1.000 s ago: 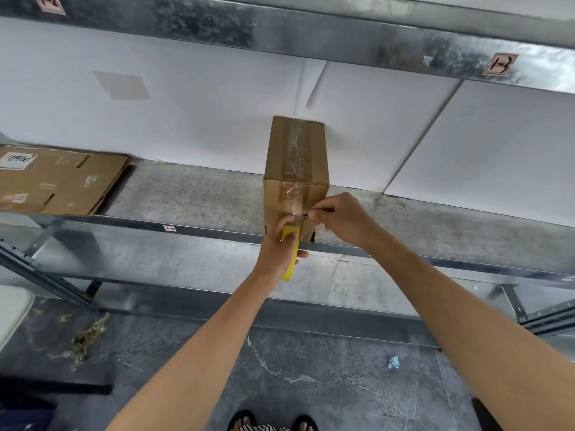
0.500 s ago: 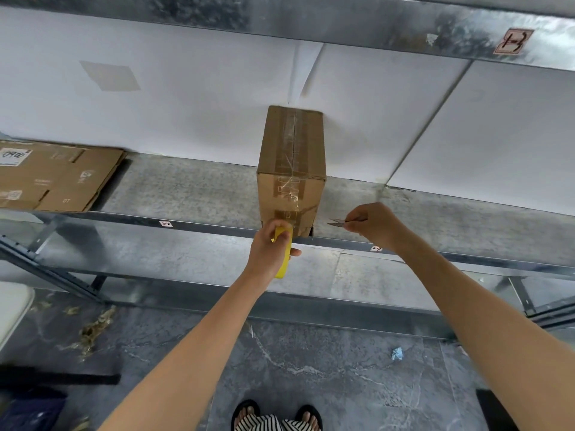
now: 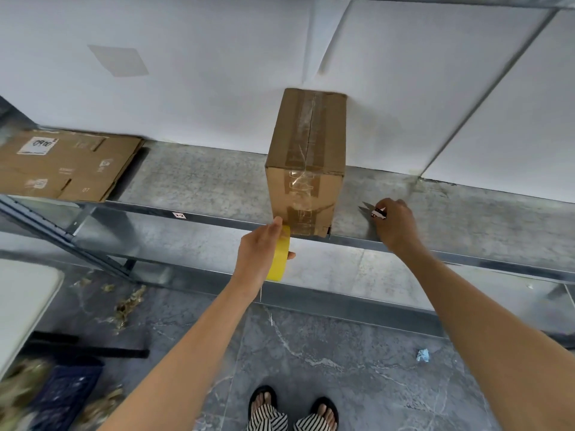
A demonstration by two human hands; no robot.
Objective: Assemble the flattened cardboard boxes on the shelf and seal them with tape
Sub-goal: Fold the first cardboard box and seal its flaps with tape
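Note:
An assembled brown cardboard box (image 3: 306, 169) stands on the metal shelf (image 3: 199, 188), its back against the white wall, with clear tape along its top seam and down its front face. My left hand (image 3: 259, 253) grips a yellow tape roll (image 3: 280, 256) just below the box's front lower edge. My right hand (image 3: 395, 225) rests on the shelf to the right of the box and holds small scissors (image 3: 371, 210) with the blades pointing left. A stack of flattened cardboard boxes (image 3: 62, 166) lies on the shelf at the far left.
The shelf's front rail (image 3: 466, 259) runs across the view. A lower shelf level (image 3: 342, 275) sits beneath it. On the grey stone floor lie a crumpled blue scrap (image 3: 422, 355), dry debris (image 3: 124, 306) and a dark crate (image 3: 65, 396). A white surface (image 3: 21, 306) is at the left.
My right hand left the tape at the box's front and moved right onto the shelf with the scissors. My left hand lowered the tape roll slightly away from the box.

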